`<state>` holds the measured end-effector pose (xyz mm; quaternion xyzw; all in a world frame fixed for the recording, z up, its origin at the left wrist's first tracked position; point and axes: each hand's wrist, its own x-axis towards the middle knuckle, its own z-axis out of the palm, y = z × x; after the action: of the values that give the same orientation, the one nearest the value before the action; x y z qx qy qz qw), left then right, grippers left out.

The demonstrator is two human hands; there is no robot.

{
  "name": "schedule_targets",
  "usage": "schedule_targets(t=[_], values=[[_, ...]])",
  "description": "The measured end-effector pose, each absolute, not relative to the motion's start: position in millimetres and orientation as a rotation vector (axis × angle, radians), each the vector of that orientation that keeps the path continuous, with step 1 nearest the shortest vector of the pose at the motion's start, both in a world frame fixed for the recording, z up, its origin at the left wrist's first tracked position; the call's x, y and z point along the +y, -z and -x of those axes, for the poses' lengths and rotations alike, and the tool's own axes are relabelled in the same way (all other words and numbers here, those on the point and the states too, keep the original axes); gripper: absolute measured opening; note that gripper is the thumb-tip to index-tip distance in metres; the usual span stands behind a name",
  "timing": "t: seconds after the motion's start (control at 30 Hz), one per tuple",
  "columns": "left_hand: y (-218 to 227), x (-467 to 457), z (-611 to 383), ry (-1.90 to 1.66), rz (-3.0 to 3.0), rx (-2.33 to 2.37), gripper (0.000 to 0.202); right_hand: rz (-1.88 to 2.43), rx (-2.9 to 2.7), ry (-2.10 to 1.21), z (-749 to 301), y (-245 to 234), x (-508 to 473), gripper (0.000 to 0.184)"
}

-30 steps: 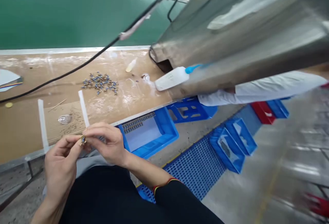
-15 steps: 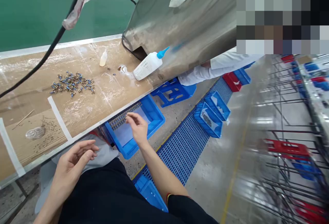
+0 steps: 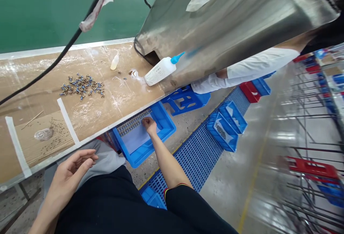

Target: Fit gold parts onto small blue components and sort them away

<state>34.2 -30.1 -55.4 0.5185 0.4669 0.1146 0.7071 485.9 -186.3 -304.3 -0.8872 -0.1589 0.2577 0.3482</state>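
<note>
Here, in the head view, the right hand (image 3: 148, 124) is placed inside the blue bin (image 3: 145, 153) below the counter (image 3: 107, 106), with fingers bent onto a row of small parts (image 3: 131, 123). Whether anything is gripped cannot be told. The left hand (image 3: 72, 166) is held open and empty over the lap.

Open blue plastic bin (image 3: 150, 150) on the floor, white sheet (image 3: 134, 139) on its bottom, row of small dark metal parts (image 3: 132, 122) along far wall

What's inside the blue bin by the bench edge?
Blue bin holds a row of small metal parts, a white liner, and the right hand reaching in. Its far corner is hidden under the bench.
</note>
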Motion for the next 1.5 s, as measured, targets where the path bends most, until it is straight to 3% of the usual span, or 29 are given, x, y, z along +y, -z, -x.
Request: schedule_targets(t=[0.33,0.67,0.8,1.03,1.27,1.5], values=[[67,-30,-24,-0.234,-1.204,0.999,0.048,2.293,-0.471,-0.744,-497,329,-192,0.036],[72,-34,-23,-0.241,-1.188,1.001,0.046,2.255,-0.477,-0.71,-488,308,-187,0.034],[67,-34,-22,-0.249,-1.173,1.003,0.046,2.244,-0.47,-0.595,-475,280,-181,0.032],[73,-36,-18,-0.242,-1.131,0.977,0.043,2.115,-0.474,-0.077,-426,184,-159,0.054],[56,-35,-17,-0.24,-1.206,0.941,0.04,1.732,-1.391,-0.378,-355,91,-29,0.022],[56,-47,54,-0.526,-1.099,1.3,0.047,1.752,-1.857,-0.398,-364,86,40,0.027]])
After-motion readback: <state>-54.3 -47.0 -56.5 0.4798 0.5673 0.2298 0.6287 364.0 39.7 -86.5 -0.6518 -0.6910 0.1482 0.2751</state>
